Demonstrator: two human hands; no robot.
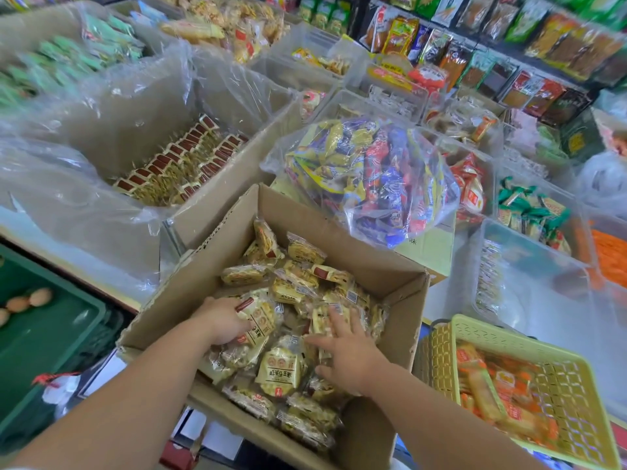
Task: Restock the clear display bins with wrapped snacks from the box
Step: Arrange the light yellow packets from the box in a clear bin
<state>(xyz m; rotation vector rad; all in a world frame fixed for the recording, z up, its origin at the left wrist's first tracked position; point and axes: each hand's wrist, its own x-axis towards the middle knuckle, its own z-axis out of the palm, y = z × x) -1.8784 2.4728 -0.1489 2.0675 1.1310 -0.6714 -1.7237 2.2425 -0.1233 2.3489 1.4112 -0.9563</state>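
Observation:
An open cardboard box (339,239) in front of me holds several loose yellow wrapped snacks (281,371). Both hands are inside it. My left hand (222,320) curls over a wrapped snack (259,317) at the box's left side and grips it. My right hand (349,351) lies with spread fingers flat on the snacks at the right side. A clear, mostly empty display bin (529,262) stands to the right of the box.
A larger lined carton (217,195) with rows of the same snacks sits behind left. A clear bag of mixed candy (373,178) rests on another carton behind right. A yellow basket (529,347) of orange packs is at lower right. Filled bins and hanging packs are beyond.

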